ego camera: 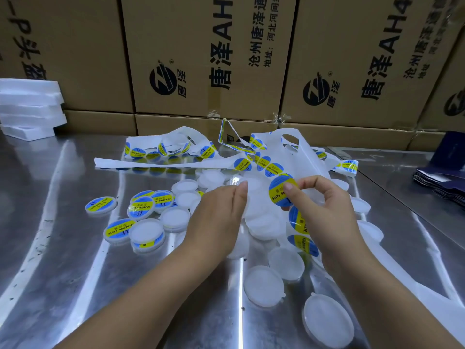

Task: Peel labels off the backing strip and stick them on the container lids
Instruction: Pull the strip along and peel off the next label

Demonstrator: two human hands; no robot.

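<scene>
My right hand (pixel 324 205) pinches a round blue-and-yellow label (pixel 278 192) between thumb and forefinger, at the white backing strip (pixel 259 200). My left hand (pixel 221 210) grips the strip's left edge with closed fingers. More labels (pixel 299 221) follow along the strip under my right hand. The used strip (pixel 156 162) lies tangled farther back. Labelled lids (pixel 141 210) sit in a cluster at the left. Plain white lids (pixel 264 285) lie scattered under and in front of my hands.
The work surface is a shiny metal table (pixel 75 273). Cardboard boxes (pixel 201 59) form a wall along the back. A stack of white foam trays (pixel 30 109) stands at the far left, and dark blue pouches (pixel 442 182) lie at the right edge.
</scene>
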